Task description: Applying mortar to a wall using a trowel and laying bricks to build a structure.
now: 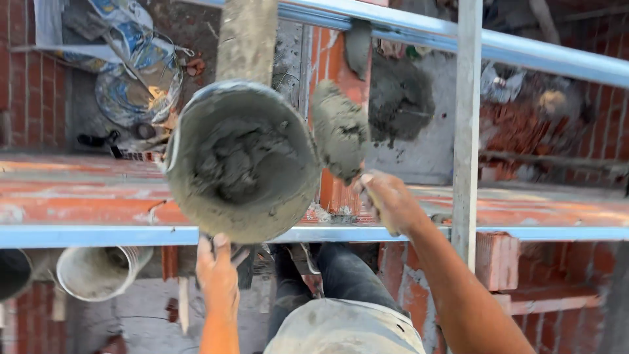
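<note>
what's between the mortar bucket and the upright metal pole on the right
In the head view, a trowel heaped with grey mortar, held by the right hand, sits between the mortar bucket and the upright metal pole, close beside the bucket's rim.

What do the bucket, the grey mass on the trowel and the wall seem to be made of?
Bucket: probably plastic or rubber, though a rough grey crust hides its surface. Mass on the trowel: wet mortar, grey, grainy and lumpy. Wall: fired clay brick, orange-red and matte, with ribbed faces.

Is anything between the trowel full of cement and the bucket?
No. The loaded trowel in the right hand hangs just right of the bucket, which the left hand holds from below; nothing visible stands between them.
</note>
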